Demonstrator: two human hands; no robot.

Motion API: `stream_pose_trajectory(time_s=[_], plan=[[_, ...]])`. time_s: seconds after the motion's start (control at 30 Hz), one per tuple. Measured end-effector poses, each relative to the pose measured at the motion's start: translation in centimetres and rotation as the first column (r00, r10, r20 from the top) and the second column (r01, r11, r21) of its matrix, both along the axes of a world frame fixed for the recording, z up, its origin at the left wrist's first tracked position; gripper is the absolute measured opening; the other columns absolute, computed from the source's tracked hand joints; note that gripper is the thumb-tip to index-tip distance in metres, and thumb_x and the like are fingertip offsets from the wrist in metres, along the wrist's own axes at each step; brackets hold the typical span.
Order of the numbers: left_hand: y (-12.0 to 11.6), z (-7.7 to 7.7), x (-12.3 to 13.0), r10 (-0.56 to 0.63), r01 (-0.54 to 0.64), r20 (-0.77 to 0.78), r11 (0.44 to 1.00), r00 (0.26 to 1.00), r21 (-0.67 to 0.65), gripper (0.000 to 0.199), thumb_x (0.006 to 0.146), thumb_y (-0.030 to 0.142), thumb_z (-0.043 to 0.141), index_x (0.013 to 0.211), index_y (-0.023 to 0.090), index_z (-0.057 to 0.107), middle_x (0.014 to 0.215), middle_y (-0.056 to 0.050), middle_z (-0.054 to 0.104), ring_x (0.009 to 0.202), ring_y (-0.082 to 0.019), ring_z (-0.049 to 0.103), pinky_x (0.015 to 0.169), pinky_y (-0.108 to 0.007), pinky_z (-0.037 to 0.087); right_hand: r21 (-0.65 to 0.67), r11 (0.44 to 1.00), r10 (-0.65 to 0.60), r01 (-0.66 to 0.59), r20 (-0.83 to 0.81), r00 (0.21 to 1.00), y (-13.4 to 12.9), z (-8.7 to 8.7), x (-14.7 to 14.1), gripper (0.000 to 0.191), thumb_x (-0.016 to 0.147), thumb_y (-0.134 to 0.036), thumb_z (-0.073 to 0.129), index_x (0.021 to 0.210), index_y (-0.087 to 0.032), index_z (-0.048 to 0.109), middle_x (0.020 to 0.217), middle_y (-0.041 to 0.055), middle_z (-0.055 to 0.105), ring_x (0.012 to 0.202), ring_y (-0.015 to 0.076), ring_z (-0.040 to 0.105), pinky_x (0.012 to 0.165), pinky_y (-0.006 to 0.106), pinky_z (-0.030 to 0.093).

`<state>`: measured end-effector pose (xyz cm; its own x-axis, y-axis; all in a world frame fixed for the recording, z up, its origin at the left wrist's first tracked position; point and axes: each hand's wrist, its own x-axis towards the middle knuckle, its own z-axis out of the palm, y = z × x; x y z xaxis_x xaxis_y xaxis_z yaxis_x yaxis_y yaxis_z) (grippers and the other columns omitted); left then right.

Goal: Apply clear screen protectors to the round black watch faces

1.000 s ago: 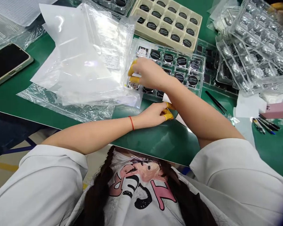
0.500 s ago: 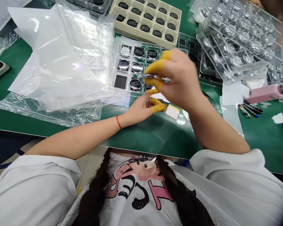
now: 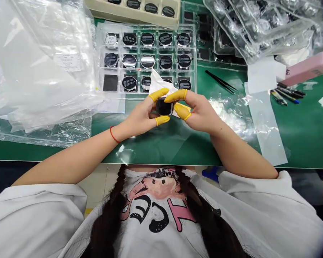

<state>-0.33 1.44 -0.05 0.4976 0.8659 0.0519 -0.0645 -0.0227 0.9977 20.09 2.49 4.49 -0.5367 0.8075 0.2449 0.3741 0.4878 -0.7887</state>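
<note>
A round black disc is held between my two hands over the front of the green table. My left hand grips its left side, with yellow finger cots on the thumb and a finger. My right hand, also in yellow cots, pinches the right edge of the disc. Behind the fingers a white wipe or paper sticks up; its lower part is hidden. Just beyond lies a clear plastic tray with round black discs in its compartments. One front-left compartment shows only a dark square pad.
Black tweezers lie right of the tray. Further right are pens, a pink bottle and stacked clear trays. Plastic bags and sheets cover the left. A cream compartment box stands behind.
My right hand has come down from above the tray to meet my left hand. The black disc is now between both hands. The view has shifted, showing tweezers on the table.
</note>
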Motion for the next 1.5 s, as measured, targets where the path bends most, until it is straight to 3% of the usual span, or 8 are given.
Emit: stream_pose_trajectory(time_s=[0.27, 0.5, 0.6, 0.73, 0.83, 1.03, 1.2, 1.5], plan=[[-0.6, -0.3, 0.0, 0.004, 0.008, -0.181, 0.998, 0.983, 0.067, 0.09, 0.07, 0.045, 0.085, 0.148, 0.03, 0.043, 0.133, -0.007, 0.063, 0.124, -0.029, 0.065, 0.097, -0.046, 0.061, -0.162, 0.98, -0.107, 0.119, 0.084, 0.991, -0.3, -1.4, -0.4, 0.029, 0.093, -0.051, 0.062, 0.107, -0.025, 0.063, 0.103, 0.0043, 0.067, 0.09, 0.0188, 0.063, 0.082, 0.037, 0.055], [-0.2, -0.1, -0.1, 0.059, -0.038, -0.19, 0.993, 0.98, 0.112, 0.073, 0.075, 0.048, 0.082, 0.136, 0.023, 0.052, 0.135, -0.011, 0.061, 0.123, -0.027, 0.063, 0.103, -0.045, 0.057, 0.205, 0.973, -0.163, 0.102, 0.308, 0.937, -1.9, 1.8, -1.2, 0.018, 0.096, -0.034, 0.057, 0.088, -0.026, 0.071, 0.097, 0.0067, 0.071, 0.102, 0.0269, 0.063, 0.095, 0.049, 0.049], [0.2, -0.1, -0.3, 0.104, -0.076, -0.21, 0.988, 0.972, 0.135, 0.073, 0.074, 0.05, 0.083, 0.133, 0.024, 0.05, 0.134, -0.008, 0.062, 0.114, -0.022, 0.064, 0.1, -0.045, 0.058, 0.299, 0.903, -0.362, 0.308, 0.146, 0.921, -0.1, 3.0, 2.1, 0.01, 0.09, -0.017, 0.061, 0.089, -0.02, 0.07, 0.095, 0.0079, 0.073, 0.089, 0.0206, 0.066, 0.084, 0.039, 0.051], [0.6, -0.1, -0.5, 0.133, -0.094, -0.202, 0.977, 0.97, 0.192, 0.069, 0.077, 0.048, 0.082, 0.131, 0.025, 0.047, 0.13, -0.002, 0.063, 0.102, -0.011, 0.061, 0.099, -0.044, 0.054, 0.137, 0.804, -0.567, 0.578, 0.465, 0.68, 3.9, 2.1, 7.6, 0.019, 0.076, -0.003, 0.066, 0.083, -0.021, 0.064, 0.084, 0.0079, 0.067, 0.083, 0.0226, 0.064, 0.08, 0.044, 0.051], [0.6, 0.0, -0.4, 0.126, -0.09, -0.176, 0.976, 0.976, 0.199, 0.068, 0.076, 0.048, 0.083, 0.129, 0.024, 0.047, 0.121, -0.001, 0.064, 0.097, -0.01, 0.06, 0.099, -0.042, 0.054, 0.228, 0.728, -0.585, 0.646, 0.699, 0.412, 5.2, 1.5, 8.2, 0.023, 0.075, -0.007, 0.073, 0.091, -0.021, 0.065, 0.104, 0.0123, 0.068, 0.114, 0.0364, 0.06, 0.099, 0.06, 0.045], [0.3, 0.2, -0.2, 0.083, -0.069, -0.199, 0.995, 0.977, 0.074, 0.076, 0.068, 0.056, 0.087, 0.125, 0.027, 0.047, 0.105, 0.001, 0.07, 0.091, -0.014, 0.064, 0.093, -0.045, 0.058, 0.202, 0.945, -0.327, 0.258, 0.52, 0.789, 4.3, 1.6, 0.2, 0.034, 0.095, -0.032, 0.056, 0.124, -0.015, 0.064, 0.126, 0.0127, 0.066, 0.118, 0.029, 0.061, 0.101, 0.043, 0.049], [-0.3, 0.9, -0.3, 0.081, -0.086, -0.196, 0.996, 0.977, -0.021, 0.079, 0.071, 0.061, 0.083, 0.129, 0.024, 0.044, 0.103, -0.001, 0.071, 0.093, -0.018, 0.068, 0.093, -0.049, 0.059, 0.178, 0.965, -0.264, 0.195, 0.656, 0.707, 5.1, 0.3, -2.3, 0.025, 0.09, -0.014, 0.049, 0.107, -0.016, 0.066, 0.123, 0.0137, 0.067, 0.121, 0.0336, 0.056, 0.102, 0.051, 0.043], [0.0, 0.7, -1.2, 0.189, -0.149, -0.203, 0.97, 0.961, 0.194, 0.07, 0.07, 0.053, 0.086, 0.124, 0.024, 0.052, 0.124, -0.007, 0.068, 0.109, -0.026, 0.066, 0.099, -0.051, 0.056, 0.275, 0.954, -0.023, -0.117, 0.457, 0.889, -0.3, 2.0, -2.6, 0.02, 0.097, -0.031, 0.049, 0.095, -0.029, 0.068, 0.116, 0.0045, 0.068, 0.12, 0.0274, 0.057, 0.106, 0.052, 0.042]])
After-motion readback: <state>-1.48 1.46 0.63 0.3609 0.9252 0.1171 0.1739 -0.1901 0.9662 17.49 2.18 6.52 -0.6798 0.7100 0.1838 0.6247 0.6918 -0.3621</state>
